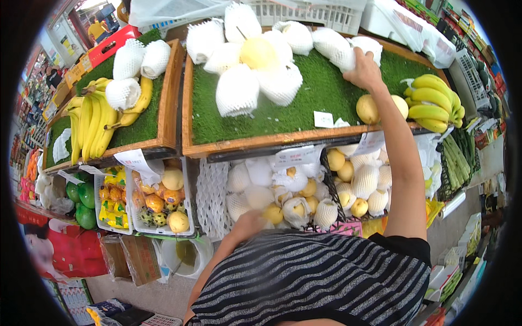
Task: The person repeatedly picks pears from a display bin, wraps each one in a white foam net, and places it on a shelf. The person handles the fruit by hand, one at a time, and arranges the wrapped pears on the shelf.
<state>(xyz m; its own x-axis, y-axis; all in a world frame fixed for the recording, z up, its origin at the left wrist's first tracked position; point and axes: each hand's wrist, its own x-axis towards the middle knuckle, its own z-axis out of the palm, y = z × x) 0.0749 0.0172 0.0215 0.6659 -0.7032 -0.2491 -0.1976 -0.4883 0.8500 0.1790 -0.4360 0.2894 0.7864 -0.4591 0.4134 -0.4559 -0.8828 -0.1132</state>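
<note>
My right hand (364, 72) reaches over the green turf display and touches a white foam fruit net (335, 48); another foam net (368, 45) lies just beyond its fingers, and whether the hand grips either cannot be told. Low at the centre, my left hand (249, 223) is blurred beside a yellow pear (273, 214) in the lower bin; its fingers are partly hidden. On the turf, several white foam nets surround a large yellow pear (259, 53) at the upper left. Two pears, one (368, 109) left of my right forearm, sit near the front edge.
A wooden rim (261, 146) borders the turf. Bananas (433, 102) lie at its right corner, and more bananas (93, 122) lie on the left display. A white basket (191, 203) of wrapped fruit stands below. A plastic crate (301, 16) is behind the display.
</note>
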